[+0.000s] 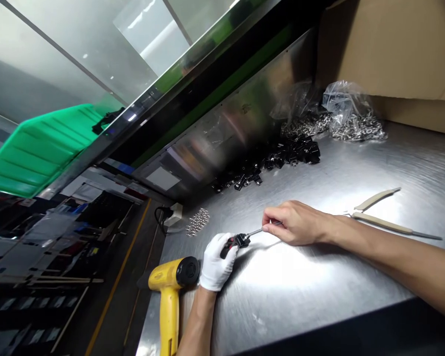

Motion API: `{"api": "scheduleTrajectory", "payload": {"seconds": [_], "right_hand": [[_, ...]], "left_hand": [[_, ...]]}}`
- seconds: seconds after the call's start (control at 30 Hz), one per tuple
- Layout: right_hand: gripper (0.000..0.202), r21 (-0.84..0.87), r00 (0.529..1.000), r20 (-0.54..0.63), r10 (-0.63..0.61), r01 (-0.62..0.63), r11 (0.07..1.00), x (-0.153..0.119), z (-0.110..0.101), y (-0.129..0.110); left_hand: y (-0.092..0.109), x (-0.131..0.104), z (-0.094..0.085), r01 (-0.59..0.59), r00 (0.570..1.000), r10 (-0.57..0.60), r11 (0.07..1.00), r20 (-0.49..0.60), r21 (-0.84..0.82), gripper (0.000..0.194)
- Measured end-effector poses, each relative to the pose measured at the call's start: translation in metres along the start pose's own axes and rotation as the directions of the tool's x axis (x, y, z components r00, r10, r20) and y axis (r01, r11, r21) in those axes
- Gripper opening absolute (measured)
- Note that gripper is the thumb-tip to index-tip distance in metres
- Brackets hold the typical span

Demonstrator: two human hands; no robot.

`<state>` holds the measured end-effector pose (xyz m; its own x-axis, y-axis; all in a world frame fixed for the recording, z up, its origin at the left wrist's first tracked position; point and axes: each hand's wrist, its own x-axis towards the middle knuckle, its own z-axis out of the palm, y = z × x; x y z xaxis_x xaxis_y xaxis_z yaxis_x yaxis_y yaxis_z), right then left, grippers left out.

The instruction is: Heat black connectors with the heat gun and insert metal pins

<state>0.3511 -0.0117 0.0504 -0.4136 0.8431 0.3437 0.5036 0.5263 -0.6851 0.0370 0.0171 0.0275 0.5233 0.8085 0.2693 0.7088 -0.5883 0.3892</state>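
Observation:
My left hand, in a white glove, is closed around a small black part with a bit of red showing near the fingers. Bare and closed, my right hand pinches a thin metal rod-like tool. The tool's tip reaches the black part, or comes very close to it; whether it sits inside cannot be made out. Most of the tool's rear end is hidden by my right fingers. Just beyond my left hand lies a cluster of small silver metal pieces on the metal table.
A yellow heat gun lies left of my left forearm. Beige-handled pliers lie beyond my right forearm. Farther back are a heap of black parts, plastic-bagged metal pieces, a cardboard box, a white socket block and a green bin.

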Motion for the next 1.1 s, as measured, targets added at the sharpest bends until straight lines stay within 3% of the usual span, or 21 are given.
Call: {"api": "scheduleTrajectory", "payload": {"seconds": [0.27,0.53,0.77,1.1], "right_hand": [[0.012,-0.035,0.991,0.132,-0.02,0.025,0.999,-0.005,-0.007,0.003],[0.015,-0.068,0.986,0.167,0.032,-0.021,0.997,-0.005,-0.002,0.004],[0.015,-0.078,0.982,0.17,0.077,-0.064,0.995,-0.004,0.001,0.012],[0.013,-0.025,0.967,0.144,0.209,-0.208,0.978,0.0,0.003,0.026]], "left_hand": [[0.007,0.001,-0.001,-0.067,0.993,0.057,0.993,0.106,0.099,0.029],[0.011,0.002,0.002,-0.077,0.987,0.05,0.982,0.154,0.17,0.029],[0.022,0.007,0.005,-0.039,0.98,-0.025,0.948,0.195,0.317,0.034],[0.04,0.016,0.012,0.053,0.973,-0.161,0.855,0.166,0.516,0.045]]}}
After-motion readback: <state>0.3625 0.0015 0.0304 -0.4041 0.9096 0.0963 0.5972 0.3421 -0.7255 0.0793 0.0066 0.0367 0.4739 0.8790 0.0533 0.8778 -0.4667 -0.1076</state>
